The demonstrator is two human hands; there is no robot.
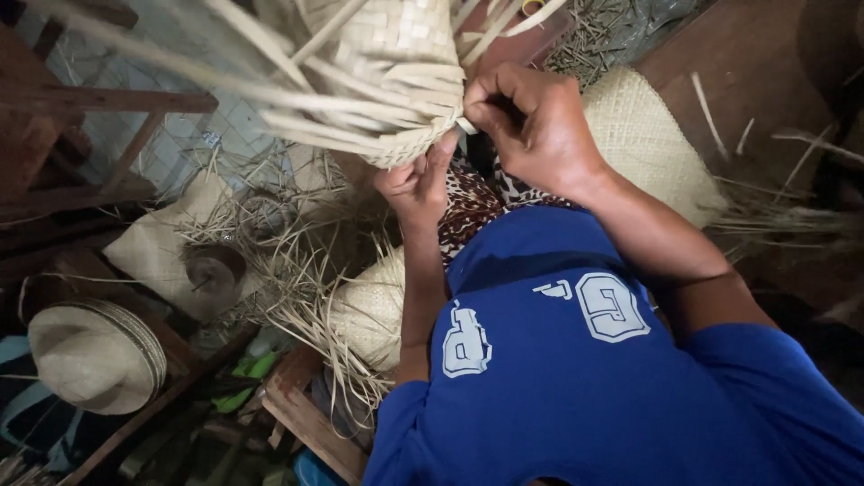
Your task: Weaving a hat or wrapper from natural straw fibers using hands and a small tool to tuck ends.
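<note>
Head view, items listed from nearest outward.

Blue shirt (576, 378) with white print: fills the lower right, worn by the person, directly below the camera.

Patterned cloth (470, 200), spotted brown and black: over the lap, between the two forearms.

Left hand (417, 183): raised under the lower edge of the woven piece, fingers curled together, fingertips pressed up against the rim.

Right hand (531, 117): just beside the left, fingers bent and pinching a pale straw strip (465, 125) at the rim of the woven piece.

Woven piece (391, 76): half-made, rounded, pale straw plaiting held up in front of the chest between both hands; loose unwoven strands fan out from it toward the upper left.

Woven mat (643, 144), fine pale weave: lies to the right, behind the right wrist.

Second woven piece (371, 310) with trailing loose strands: lies low, left of the left forearm.

Finished straw hat (94, 355): rests at the lower left, well apart from the hands.

Loose straw (270, 216): scattered on the floor beyond, among wooden frames (99, 99).
</note>
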